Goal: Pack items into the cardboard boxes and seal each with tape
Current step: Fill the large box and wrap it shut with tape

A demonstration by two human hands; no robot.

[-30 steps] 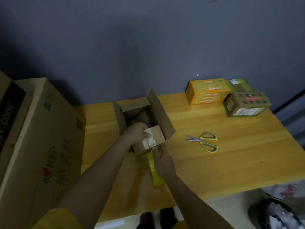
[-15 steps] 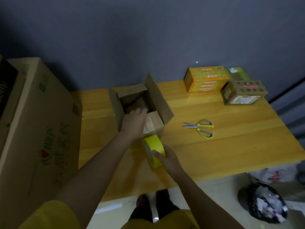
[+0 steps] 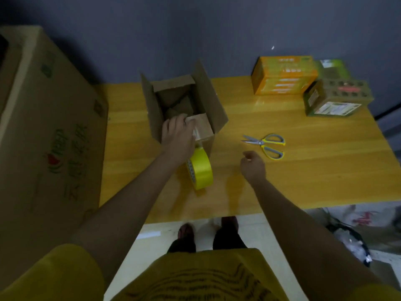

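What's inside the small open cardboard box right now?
The small cardboard box holds dark brownish shapes, too dim to identify. The left hand presses the near flap, which covers the front part of the inside.

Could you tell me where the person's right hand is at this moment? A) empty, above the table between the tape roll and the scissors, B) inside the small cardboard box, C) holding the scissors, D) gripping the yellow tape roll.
A: the right hand hovers empty over the table, apart from the yellow tape roll and the scissors.
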